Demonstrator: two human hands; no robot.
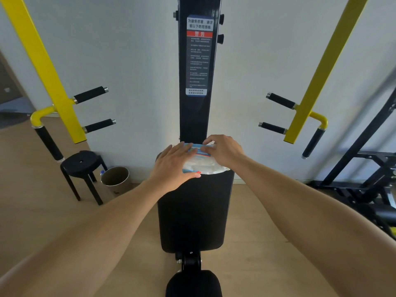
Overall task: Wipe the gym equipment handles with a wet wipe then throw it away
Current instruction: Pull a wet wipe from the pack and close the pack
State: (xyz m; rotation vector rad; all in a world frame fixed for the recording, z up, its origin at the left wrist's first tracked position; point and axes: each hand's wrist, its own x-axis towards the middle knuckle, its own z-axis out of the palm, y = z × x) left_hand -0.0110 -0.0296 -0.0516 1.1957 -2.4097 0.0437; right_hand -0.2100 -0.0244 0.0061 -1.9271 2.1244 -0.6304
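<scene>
A white pack of wet wipes (203, 166) with a blue and red label lies on the top end of the black seat pad (192, 213). My left hand (174, 162) lies flat on the pack's left side with straight fingers. My right hand (222, 150) has its fingers curled over the label at the pack's top, pinching there. Black foam handles stick out from the yellow arms: two on the left (91, 94) (99, 125) and two on the right (280, 101) (272, 128). Lower handles hang at the far left (48, 143) and far right (312, 143).
A black upright post (198, 67) with a warning sticker rises behind the pad. A black stool (82, 162) and a round brown bin (115, 176) stand on the wooden floor at the left. A black metal rack (364, 168) fills the right side.
</scene>
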